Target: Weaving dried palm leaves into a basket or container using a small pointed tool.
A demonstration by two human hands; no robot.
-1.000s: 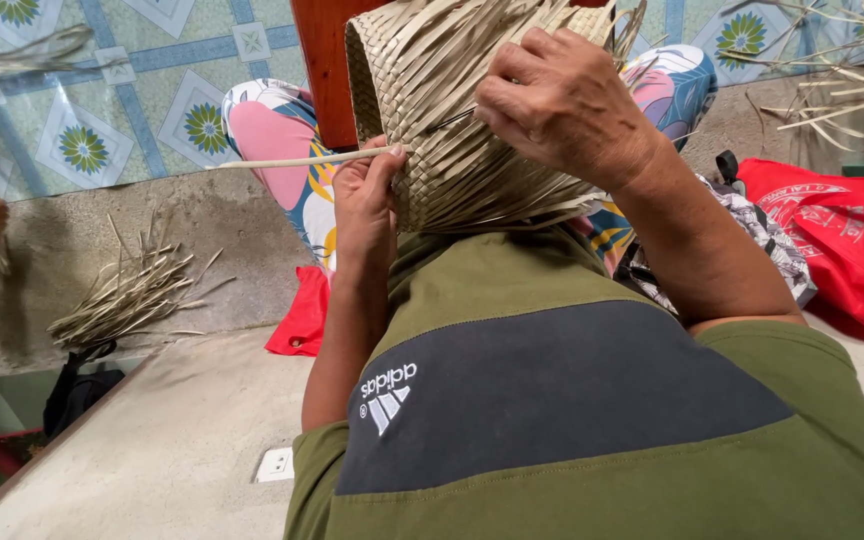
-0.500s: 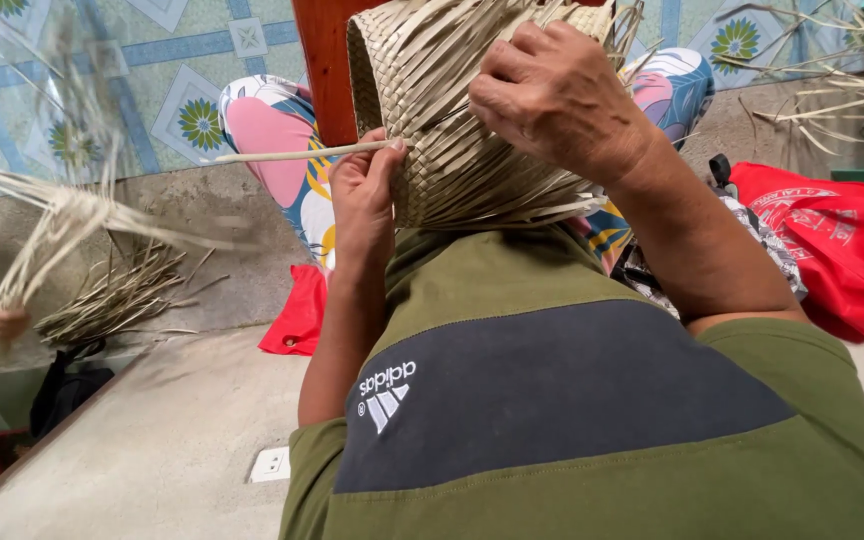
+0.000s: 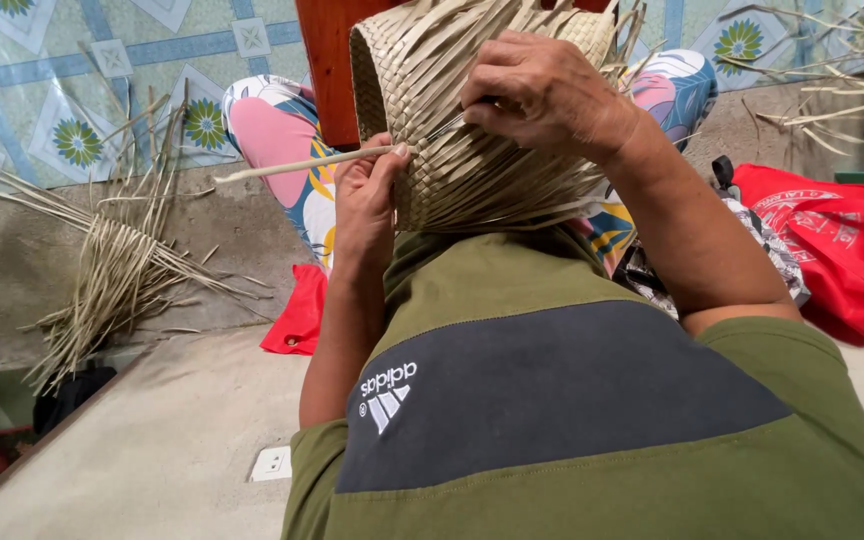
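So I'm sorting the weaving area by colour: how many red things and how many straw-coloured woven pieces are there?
Red: 3: plastic bag, cloth, post
Straw-coloured: 2: woven basket in both hands, unfinished woven mat
Total: 5

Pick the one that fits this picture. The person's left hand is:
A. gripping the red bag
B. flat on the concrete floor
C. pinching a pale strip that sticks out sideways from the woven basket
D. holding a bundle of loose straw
C: the left hand pinches a pale strip at the edge of the woven basket, off the floor and away from the red bag.
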